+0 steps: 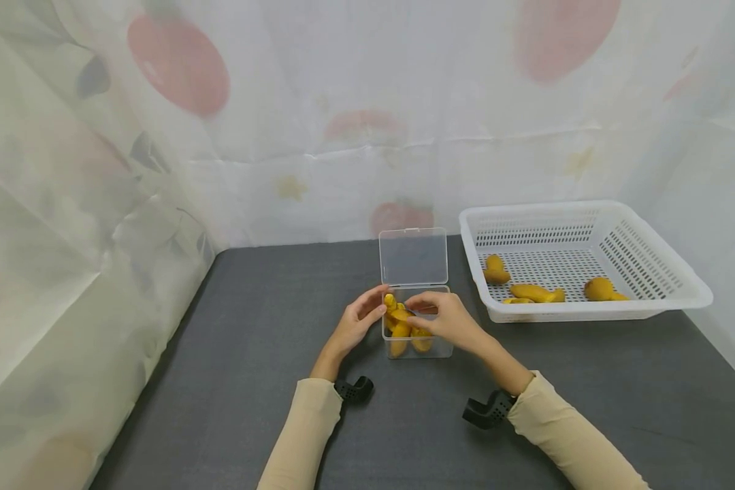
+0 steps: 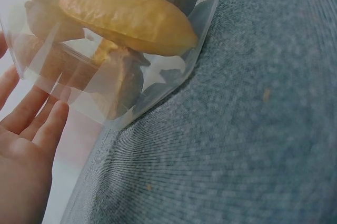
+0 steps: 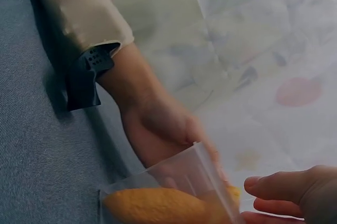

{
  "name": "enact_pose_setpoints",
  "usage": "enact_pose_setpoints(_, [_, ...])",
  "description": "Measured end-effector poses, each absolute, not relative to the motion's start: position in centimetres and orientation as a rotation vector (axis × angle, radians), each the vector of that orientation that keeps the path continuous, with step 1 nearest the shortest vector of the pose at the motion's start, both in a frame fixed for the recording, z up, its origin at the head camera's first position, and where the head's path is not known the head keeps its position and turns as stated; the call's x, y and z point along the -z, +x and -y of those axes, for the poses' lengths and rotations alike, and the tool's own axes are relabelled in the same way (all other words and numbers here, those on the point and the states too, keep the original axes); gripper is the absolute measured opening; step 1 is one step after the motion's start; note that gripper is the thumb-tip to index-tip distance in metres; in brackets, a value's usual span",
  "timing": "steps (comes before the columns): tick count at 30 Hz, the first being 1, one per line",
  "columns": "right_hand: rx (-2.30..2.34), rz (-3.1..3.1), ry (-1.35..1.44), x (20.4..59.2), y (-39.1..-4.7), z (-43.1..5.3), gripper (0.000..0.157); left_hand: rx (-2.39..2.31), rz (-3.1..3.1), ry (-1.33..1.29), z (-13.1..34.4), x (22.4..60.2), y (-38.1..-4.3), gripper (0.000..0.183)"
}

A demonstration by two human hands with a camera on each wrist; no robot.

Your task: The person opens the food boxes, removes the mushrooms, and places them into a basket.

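In the head view, a clear plastic box (image 1: 439, 348) stands on the dark table with its hinged lid (image 1: 413, 257) raised at the back. Several yellow gourd-shaped pieces (image 1: 399, 330) lie heaped inside. A long, bumpy yellow piece (image 2: 131, 16) shows through the wall in the left wrist view. My left hand (image 1: 353, 327) rests against the box's left side, its fingers (image 2: 50, 124) fairly straight. My right hand (image 1: 447, 318) reaches over the box from the right. Its thumb and fingers stand apart close to the heap, with nothing visible between them in the right wrist view.
A white perforated plastic basket (image 1: 594, 312) stands at the back right, holding several more yellow pieces (image 1: 529, 292). Behind the table hangs a pale printed curtain (image 1: 318, 82), which also runs down the left side. Each wrist wears a black mount (image 1: 488, 410).
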State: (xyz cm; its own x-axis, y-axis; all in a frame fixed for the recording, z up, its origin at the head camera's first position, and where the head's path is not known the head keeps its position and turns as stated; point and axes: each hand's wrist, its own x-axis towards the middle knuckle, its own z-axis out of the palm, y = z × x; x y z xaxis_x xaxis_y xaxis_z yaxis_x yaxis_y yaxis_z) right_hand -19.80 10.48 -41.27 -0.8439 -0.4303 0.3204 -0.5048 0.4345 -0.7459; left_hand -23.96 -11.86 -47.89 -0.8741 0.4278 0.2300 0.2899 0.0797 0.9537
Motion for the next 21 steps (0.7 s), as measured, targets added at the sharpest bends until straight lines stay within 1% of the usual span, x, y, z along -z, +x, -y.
enact_pose_setpoints(13, [-1.295, 2.739, 0.834, 41.8, -20.1, -9.8, 0.036, -1.948, -2.205, 0.816, 11.9, 48.0, -24.0, 0.045])
enact_pose_setpoints(21, [-1.193, 2.752, 0.782, 42.1, -19.9, -9.3, 0.035, -1.932, -2.22, 0.775, 11.9, 47.9, -23.9, 0.045])
